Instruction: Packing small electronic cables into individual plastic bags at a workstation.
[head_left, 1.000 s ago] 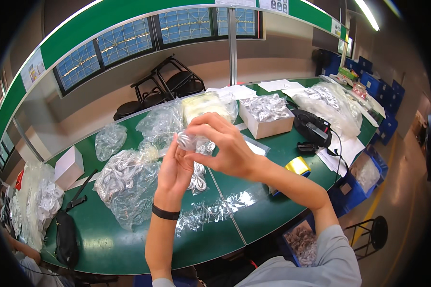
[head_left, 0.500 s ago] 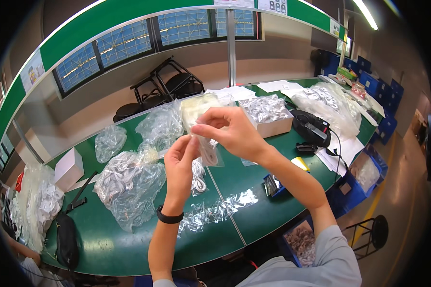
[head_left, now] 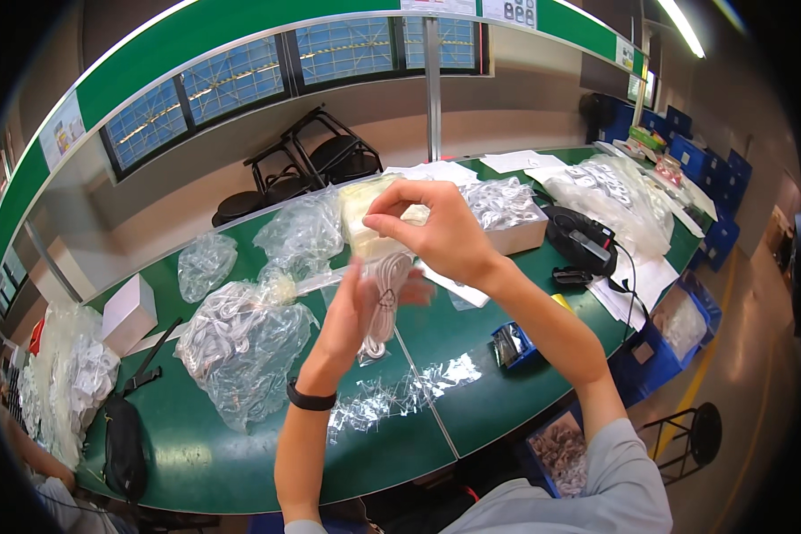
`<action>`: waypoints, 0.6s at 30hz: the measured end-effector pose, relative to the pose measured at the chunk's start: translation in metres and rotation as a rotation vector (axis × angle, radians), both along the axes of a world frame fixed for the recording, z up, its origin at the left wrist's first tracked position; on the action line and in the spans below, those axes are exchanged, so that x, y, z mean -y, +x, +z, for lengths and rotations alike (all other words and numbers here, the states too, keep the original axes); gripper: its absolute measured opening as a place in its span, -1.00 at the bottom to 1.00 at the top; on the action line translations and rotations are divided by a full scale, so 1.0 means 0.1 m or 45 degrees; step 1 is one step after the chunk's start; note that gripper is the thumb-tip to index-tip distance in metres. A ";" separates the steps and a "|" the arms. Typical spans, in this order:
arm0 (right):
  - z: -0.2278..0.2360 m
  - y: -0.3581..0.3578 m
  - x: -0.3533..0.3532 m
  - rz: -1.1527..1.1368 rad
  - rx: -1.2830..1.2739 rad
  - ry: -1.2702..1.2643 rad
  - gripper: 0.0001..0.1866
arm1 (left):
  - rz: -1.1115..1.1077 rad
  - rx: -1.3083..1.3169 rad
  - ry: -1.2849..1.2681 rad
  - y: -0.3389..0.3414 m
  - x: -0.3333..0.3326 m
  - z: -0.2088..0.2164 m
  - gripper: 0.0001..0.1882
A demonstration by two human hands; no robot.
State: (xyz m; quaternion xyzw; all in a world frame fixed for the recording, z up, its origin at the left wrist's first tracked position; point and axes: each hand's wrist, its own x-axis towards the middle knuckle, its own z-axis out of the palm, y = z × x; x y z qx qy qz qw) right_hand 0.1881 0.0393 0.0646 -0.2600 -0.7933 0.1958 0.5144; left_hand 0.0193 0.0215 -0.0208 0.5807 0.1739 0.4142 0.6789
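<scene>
- Left hand [head_left: 338,316] is half-curled around a flat clear plastic bag holding a coiled white cable [head_left: 385,301]; thumb shows along one side, fingers past the other, so it appears to hold it.
- That bag touches this hand, lying at 2 o'clock from its palm, long axis running from 1 to 7 o'clock.
- Right hand [head_left: 443,233] is farther from it, thumb and forefinger tips nearly meeting at 11 o'clock from the bag; whether they pinch film, I cannot tell.
- Blur smears the left fingers; the bag's lower end is hard to part from what lies beneath.
- Scattered shiny clear strips [head_left: 405,392] lie at 6 o'clock, on the green table [head_left: 240,458].
- Beyond, at 12 o'clock, the right hand partly hides a yellowish plastic stack [head_left: 358,206].
</scene>
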 end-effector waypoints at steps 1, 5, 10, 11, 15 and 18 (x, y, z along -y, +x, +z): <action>0.00 0.00 0.01 0.009 -0.002 -0.025 -0.88 | 0.219 -0.005 0.084 0.01 -0.02 -0.03 -0.46; -0.02 -0.04 0.06 0.115 0.069 -0.057 -0.89 | 0.716 0.010 0.535 0.12 0.08 0.04 -0.60; -0.06 -0.03 0.02 0.102 0.115 0.078 -0.89 | 0.844 0.052 0.433 0.05 0.10 0.09 -0.79; -0.07 -0.02 -0.01 0.099 0.114 0.077 -0.89 | 0.842 0.051 0.433 0.04 0.09 0.08 -0.79; -0.12 -0.04 -0.03 -0.027 0.072 0.185 -0.87 | 0.875 -0.002 0.389 0.00 0.08 0.04 -0.78; -0.13 0.01 0.04 -0.124 0.095 0.472 -0.88 | 0.917 0.033 0.362 0.05 0.06 0.02 -0.79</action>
